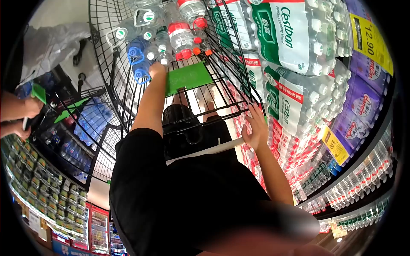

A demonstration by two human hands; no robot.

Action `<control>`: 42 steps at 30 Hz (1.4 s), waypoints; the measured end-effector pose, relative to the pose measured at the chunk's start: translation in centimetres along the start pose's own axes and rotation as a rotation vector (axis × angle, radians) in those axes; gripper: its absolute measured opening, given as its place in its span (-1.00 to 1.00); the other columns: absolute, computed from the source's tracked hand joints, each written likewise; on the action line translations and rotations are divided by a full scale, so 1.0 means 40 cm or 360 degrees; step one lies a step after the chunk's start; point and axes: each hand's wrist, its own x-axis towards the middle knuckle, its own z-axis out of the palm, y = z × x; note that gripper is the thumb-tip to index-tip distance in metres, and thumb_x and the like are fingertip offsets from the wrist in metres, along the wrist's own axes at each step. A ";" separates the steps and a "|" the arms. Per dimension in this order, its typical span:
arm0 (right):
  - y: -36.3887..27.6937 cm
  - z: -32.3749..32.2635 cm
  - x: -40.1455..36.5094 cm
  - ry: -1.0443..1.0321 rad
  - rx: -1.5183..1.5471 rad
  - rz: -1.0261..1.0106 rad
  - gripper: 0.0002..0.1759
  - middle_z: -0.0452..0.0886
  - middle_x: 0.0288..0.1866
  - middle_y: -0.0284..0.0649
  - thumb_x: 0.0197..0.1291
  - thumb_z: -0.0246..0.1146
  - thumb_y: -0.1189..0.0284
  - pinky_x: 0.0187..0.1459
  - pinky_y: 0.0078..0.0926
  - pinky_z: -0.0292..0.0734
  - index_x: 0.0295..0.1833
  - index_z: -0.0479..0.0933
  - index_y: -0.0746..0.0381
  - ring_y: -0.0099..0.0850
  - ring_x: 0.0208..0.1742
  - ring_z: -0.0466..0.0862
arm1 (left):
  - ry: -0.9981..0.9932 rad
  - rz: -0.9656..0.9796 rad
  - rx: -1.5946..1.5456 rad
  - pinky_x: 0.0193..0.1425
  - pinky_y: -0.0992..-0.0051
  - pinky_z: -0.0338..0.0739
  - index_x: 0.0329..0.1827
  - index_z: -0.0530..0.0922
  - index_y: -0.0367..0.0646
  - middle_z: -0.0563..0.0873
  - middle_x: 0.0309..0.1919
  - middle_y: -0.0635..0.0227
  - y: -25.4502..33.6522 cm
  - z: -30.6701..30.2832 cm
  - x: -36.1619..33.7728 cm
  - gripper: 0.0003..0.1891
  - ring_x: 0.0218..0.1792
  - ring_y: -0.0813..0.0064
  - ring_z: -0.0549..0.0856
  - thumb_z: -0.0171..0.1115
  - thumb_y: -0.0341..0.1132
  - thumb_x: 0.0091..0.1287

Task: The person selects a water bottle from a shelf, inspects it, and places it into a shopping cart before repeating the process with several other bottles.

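Observation:
In the head view my left hand reaches into the black wire shopping cart. Its fingers look curled down beside the blue-capped bottles and some clear bottles; what they grip, if anything, is hidden. Large water bottles with red caps lie further right in the cart, and handled clear bottles with white caps are at its far end. At the cart's near right corner, my right hand has its fingers stretched out against the rim, thumb apart. A pale cart handle crosses in front of my body.
Shrink-wrapped packs of water bottles are stacked close along the cart's right side, with purple packs and yellow price tags beyond. At left, another person's hands are by a second cart holding blue bottle packs.

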 end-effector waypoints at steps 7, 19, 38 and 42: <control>0.011 0.003 0.012 0.0016 -0.0060 -0.0039 -0.77 0.51 0.28 0.00 -0.11 0.27 0.53 0.15 -0.17 0.51 -0.25 0.54 0.35 0.02 0.33 0.46 | -0.0169 -0.0198 -0.0131 -0.16 0.20 0.66 -0.02 0.70 -0.06 0.74 -0.01 0.29 0.018 -0.031 0.025 -0.73 -0.02 0.28 0.75 0.08 -0.23 0.38; 0.027 -0.009 0.027 0.0071 -0.0074 -0.0053 -0.80 0.54 0.25 -0.04 -0.10 0.26 0.55 0.14 -0.21 0.53 -0.27 0.54 0.33 -0.05 0.33 0.47 | -0.0125 0.0357 -0.0118 -0.02 0.20 0.64 -0.08 0.70 -0.17 0.73 -0.04 0.10 -0.039 -0.155 -0.054 -0.75 -0.03 0.10 0.73 0.13 -0.33 0.27; 0.055 -0.007 -0.006 0.0366 -0.0031 -0.0207 -0.82 0.57 0.20 -0.09 -0.02 0.27 0.44 0.17 -0.28 0.52 -0.30 0.54 0.31 -0.16 0.32 0.48 | 0.0005 0.0363 0.0031 0.00 0.25 0.63 -0.09 0.69 -0.23 0.74 -0.09 0.09 -0.105 -0.502 -0.481 -0.41 -0.07 0.15 0.74 0.39 0.14 0.04; 0.070 -0.005 -0.016 0.0418 -0.0031 -0.0320 -0.77 0.60 0.15 -0.08 0.01 0.31 0.36 0.15 -0.23 0.52 -0.29 0.53 0.29 -0.11 0.32 0.48 | 0.0339 0.0336 -0.0052 -0.11 0.18 0.64 -0.30 0.70 -0.26 0.75 -0.27 0.05 -0.102 -0.561 -0.652 -0.55 -0.22 0.09 0.75 0.39 0.03 0.06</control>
